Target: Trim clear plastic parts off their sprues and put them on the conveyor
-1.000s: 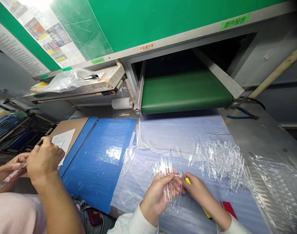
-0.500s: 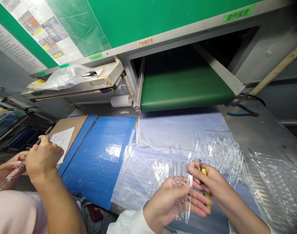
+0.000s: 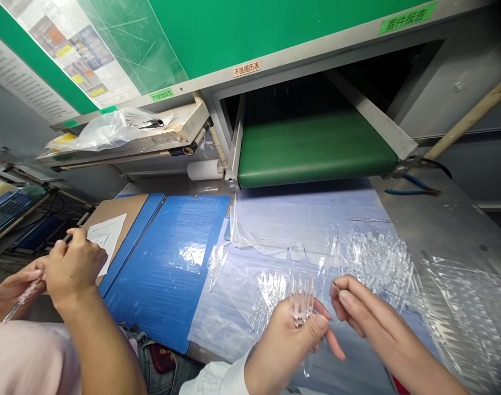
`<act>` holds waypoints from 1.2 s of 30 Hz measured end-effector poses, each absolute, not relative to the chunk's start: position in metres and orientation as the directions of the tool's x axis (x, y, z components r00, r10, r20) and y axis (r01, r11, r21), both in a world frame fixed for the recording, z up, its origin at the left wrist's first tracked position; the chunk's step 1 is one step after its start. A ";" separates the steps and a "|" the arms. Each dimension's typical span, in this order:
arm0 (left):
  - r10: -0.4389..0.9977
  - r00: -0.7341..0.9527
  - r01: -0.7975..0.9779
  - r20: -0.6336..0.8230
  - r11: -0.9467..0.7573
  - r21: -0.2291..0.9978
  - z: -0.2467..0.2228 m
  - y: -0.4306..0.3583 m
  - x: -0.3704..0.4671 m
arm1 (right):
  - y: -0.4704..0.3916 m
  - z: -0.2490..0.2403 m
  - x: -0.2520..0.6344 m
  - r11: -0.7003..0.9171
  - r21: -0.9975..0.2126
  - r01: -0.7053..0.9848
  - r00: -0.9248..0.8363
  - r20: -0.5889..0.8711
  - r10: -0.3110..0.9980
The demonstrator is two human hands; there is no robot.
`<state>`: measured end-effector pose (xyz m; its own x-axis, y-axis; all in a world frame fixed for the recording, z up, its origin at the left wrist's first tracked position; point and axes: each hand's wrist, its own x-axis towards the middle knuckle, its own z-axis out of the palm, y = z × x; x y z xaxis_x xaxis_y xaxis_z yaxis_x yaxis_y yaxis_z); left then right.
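Note:
My left hand (image 3: 289, 340) is closed around a bunch of slim, clear plastic pieces (image 3: 302, 299), whose upper ends rise above the thumb. To its right, my right hand (image 3: 368, 312) is closed, with the small dark tip of a tool (image 3: 336, 286) showing at the fingertips; its handle is hidden in the palm. The two hands are close together but apart. A fan of similar clear pieces (image 3: 272, 288) lies just behind my left hand. Beyond my right hand is a larger heap of clear pieces (image 3: 376, 260).
A co-worker's hands (image 3: 72, 266) hold a clear piece at left. A blue folder (image 3: 172, 247) lies between us. The green conveyor belt (image 3: 316, 151) ends above the plastic-covered table. Blue-handled pliers (image 3: 413, 187) lie at right, near a sheet of bubble-like clear plastic (image 3: 472, 318).
My right hand has moved slightly right, away from my left, and turned so the yellow tool handle no longer shows. My left fingers have curled in around the clear pieces.

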<state>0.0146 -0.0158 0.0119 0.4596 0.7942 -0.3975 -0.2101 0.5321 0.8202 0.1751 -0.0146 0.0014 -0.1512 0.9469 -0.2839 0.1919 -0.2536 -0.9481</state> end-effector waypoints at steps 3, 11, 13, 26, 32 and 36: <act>0.811 0.443 -0.199 -0.382 0.504 0.840 0.017 -0.015 0.013 | -0.028 0.011 0.176 -0.130 -0.908 0.398 -0.206 -0.227 0.952; 0.854 0.397 -0.137 -0.338 0.418 0.898 0.014 -0.018 0.012 | -0.034 0.012 0.176 0.097 -0.847 0.523 -0.394 -0.139 0.908; 0.862 0.383 -0.110 -0.331 0.399 0.910 0.013 -0.019 0.012 | -0.033 0.012 0.176 0.104 -0.839 0.534 -0.390 -0.135 0.911; 0.877 0.387 -0.081 -0.285 0.340 0.937 0.014 -0.019 0.012 | -0.035 0.011 0.178 0.134 -0.842 0.522 -0.407 -0.107 0.907; 0.881 0.375 -0.047 -0.290 0.330 0.943 0.017 -0.020 0.012 | -0.036 0.013 0.175 0.040 -0.855 0.517 -0.333 -0.158 0.930; 0.878 0.368 0.017 -0.307 0.323 0.946 0.019 -0.018 0.011 | -0.037 0.011 0.166 0.059 -0.827 0.560 -0.216 -0.076 0.974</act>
<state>0.0114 -0.0184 0.0194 0.3676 0.8780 -0.3065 0.0168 0.3233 0.9461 0.1665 -0.0372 0.0109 -0.2156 0.9735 -0.0763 0.5596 0.0592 -0.8266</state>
